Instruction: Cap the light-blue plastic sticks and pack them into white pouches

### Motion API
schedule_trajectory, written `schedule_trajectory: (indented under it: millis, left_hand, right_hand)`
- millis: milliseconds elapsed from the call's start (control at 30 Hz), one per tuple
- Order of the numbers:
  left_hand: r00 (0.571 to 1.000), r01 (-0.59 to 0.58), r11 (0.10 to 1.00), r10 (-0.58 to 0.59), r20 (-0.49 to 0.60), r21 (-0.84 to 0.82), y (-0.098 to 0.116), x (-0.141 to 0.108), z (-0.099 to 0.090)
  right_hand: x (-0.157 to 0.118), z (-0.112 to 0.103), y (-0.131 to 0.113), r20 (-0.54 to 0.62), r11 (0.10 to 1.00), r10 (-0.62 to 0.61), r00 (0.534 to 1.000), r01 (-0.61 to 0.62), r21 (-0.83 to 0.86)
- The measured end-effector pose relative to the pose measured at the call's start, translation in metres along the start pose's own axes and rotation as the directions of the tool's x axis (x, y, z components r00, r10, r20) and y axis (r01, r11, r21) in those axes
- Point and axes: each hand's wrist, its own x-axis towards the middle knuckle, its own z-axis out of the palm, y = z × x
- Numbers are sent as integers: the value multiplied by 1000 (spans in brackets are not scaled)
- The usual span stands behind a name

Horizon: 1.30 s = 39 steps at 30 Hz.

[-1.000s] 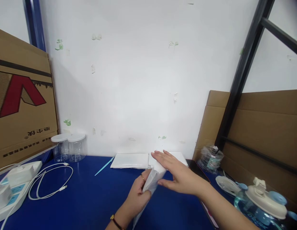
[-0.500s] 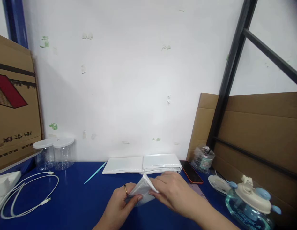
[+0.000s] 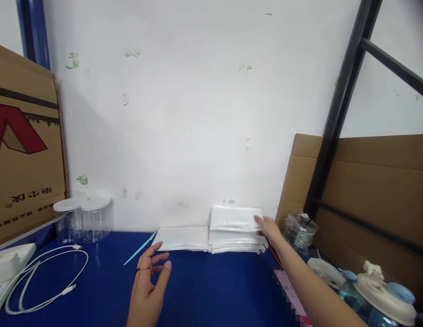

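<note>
My right hand [image 3: 270, 231] pinches the right edge of a folded white packet [image 3: 236, 219], tilted up over the right-hand pile of white packets [image 3: 236, 243]. Beside that pile, on the left, lies another stack of flat white packets [image 3: 184, 238]. My left hand [image 3: 150, 277], with a ring on one finger, is raised above the blue table [image 3: 204, 290], its fingers apart and curved, holding nothing. A thin turquoise stick [image 3: 139, 249] lies left of the stacks.
Two clear jars with white lids [image 3: 96, 220] and a white cable [image 3: 44, 299] are at left. At right are a phone [image 3: 291, 293], a wrapped cup [image 3: 301, 231], a small dish [image 3: 325, 271] and a jug [image 3: 385, 295]. Cardboard [image 3: 378, 190] stands behind.
The white packet has left my left hand and is now in my right hand, over the right pile. My left hand has opened and moved left. The view has shifted slightly.
</note>
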Motion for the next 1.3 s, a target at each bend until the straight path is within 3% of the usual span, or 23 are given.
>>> schedule_trajectory:
  millis: [100, 167, 233, 267, 333, 400, 467, 500, 567, 633, 767, 833, 867, 900, 967, 1033, 1067, 1100, 1133, 1200, 1233, 1267, 1300]
  left_hand:
    - [991, 50, 998, -45, 126, -33, -3, 0, 1]
    - [989, 90, 994, -81, 122, -65, -3, 0, 2]
    - [985, 144, 982, -130, 112, -123, 1, -1, 3]
    - [982, 174, 971, -158, 104, -164, 4, -1, 4]
    - [971, 235, 939, -218, 96, -249, 8, -2, 6]
    - [947, 320, 896, -296, 121, -309, 9, -2, 9]
    - [894, 448, 824, -409, 183, -347, 6, -1, 11]
    - [855, 518, 774, -470, 218, -365, 3, 0, 12]
    - [769, 637, 651, -576, 277, -413, -5, 1, 14]
    - [691, 712, 527, -646, 325, -464, -10, 0, 17]
    - [577, 785, 323, -692, 433, -529, -12, -3, 24]
    - [551, 793, 243, -677, 488, -558, -10, -4, 27]
    - [543, 792, 212, -673, 503, -572, -9, -4, 28]
    - [539, 788, 188, -669, 511, -586, -9, -4, 29]
    - [548, 761, 170, -685, 480, -626, -8, -5, 31]
    - [593, 690, 189, -701, 396, -699, -5, -5, 31]
    - [630, 637, 208, -695, 346, -742, -3, -5, 31]
    - [669, 578, 227, -682, 296, -784, 0, -4, 31]
    - [705, 521, 241, -662, 254, -819, 4, -4, 31]
    - [757, 446, 246, -617, 215, -861, 14, -5, 31]
    - [774, 428, 246, -597, 212, -869, 19, -5, 32]
    - [789, 421, 249, -574, 217, -872, 23, -6, 33]
    - [806, 419, 260, -548, 225, -870, 27, -7, 34]
  right_hand:
    - [7, 5, 16, -82, 982, -33, 996, 17, -190]
    - [7, 12, 16, -135, 960, -87, 987, 47, -277]
    - [0, 24, 11, -139, 899, -228, 964, 154, -410]
    - [-6, 33, 7, -94, 838, -327, 940, 242, -490]
    - [-25, 58, -1, 128, 649, -500, 856, 469, -600]
    - [-48, 88, -5, 444, 492, -551, 706, 705, -511]
    - [-68, 118, -7, 613, 379, -550, 568, 823, -423]
    - [-75, 131, -7, 658, 331, -540, 525, 851, -407]
    - [-82, 152, -7, 692, 259, -528, 493, 869, -422]
    - [-81, 164, -9, 695, 216, -524, 492, 866, -450]
    - [-82, 162, -16, 639, 231, -544, 544, 829, -509]
    - [-94, 150, -17, 588, 263, -570, 573, 806, -530]
    - [-103, 143, -16, 571, 279, -595, 565, 812, -513]
    - [-114, 134, -15, 559, 295, -632, 537, 834, -467]
    - [-138, 115, -10, 574, 297, -711, 405, 914, -278]
    - [-161, 99, -3, 609, 315, -741, 282, 947, -55]
    - [-169, 93, 0, 613, 370, -745, 265, 928, 49]
    - [-175, 89, 4, 588, 472, -745, 315, 872, 130]
    - [-179, 87, 7, 541, 600, -729, 419, 771, 211]
    - [-180, 88, 13, 433, 815, -566, 701, 400, 418]
    - [-178, 91, 15, 439, 834, -427, 791, 157, 529]
    - [-175, 94, 16, 503, 793, -297, 812, -84, 603]
    - [-172, 96, 18, 605, 730, -204, 770, -291, 618]
